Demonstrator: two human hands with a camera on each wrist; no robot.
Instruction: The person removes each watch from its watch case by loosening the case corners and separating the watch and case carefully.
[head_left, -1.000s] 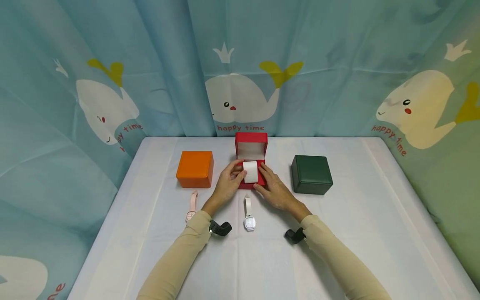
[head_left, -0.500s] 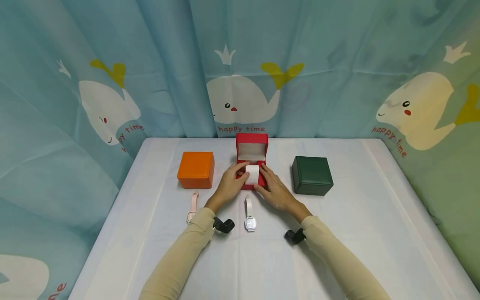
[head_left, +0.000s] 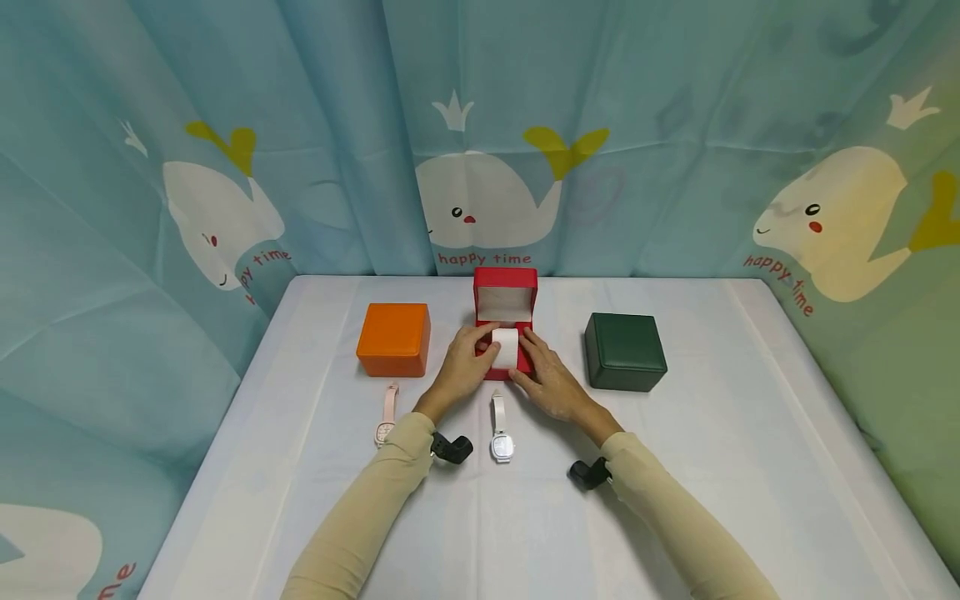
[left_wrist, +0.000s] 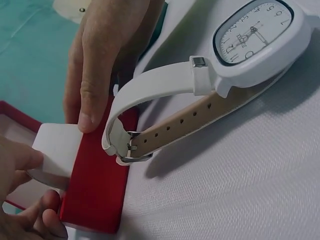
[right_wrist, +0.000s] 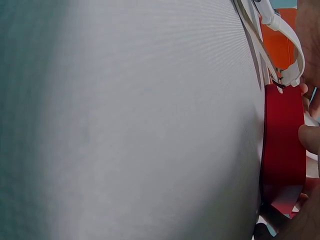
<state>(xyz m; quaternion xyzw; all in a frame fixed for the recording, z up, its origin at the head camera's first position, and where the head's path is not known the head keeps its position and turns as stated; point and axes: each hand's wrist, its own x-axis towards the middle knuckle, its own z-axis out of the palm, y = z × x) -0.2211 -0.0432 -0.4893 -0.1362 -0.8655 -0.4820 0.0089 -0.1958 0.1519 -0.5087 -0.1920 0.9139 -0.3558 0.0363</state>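
Observation:
An open red watch box stands at the table's back middle, its lid raised. A white watch cushion sits in its lower part; how deep is hard to tell. My left hand pinches this cushion between thumb and fingers from the left. On the box's right side my right hand grips the red base, its thumb at the front edge and its fingers farther back. Close in front of the box lies a white watch, its strap buckled into a loop in the left wrist view.
To the left stands a closed orange box, with a pink watch in front of it, partly behind the left sleeve. A closed dark green box is on the right. A blue whale-print curtain hangs behind the white-covered table.
My left hand has shifted slightly right with the cushion, which now shows a little smaller and lower in the box. The right hand stays on the box.

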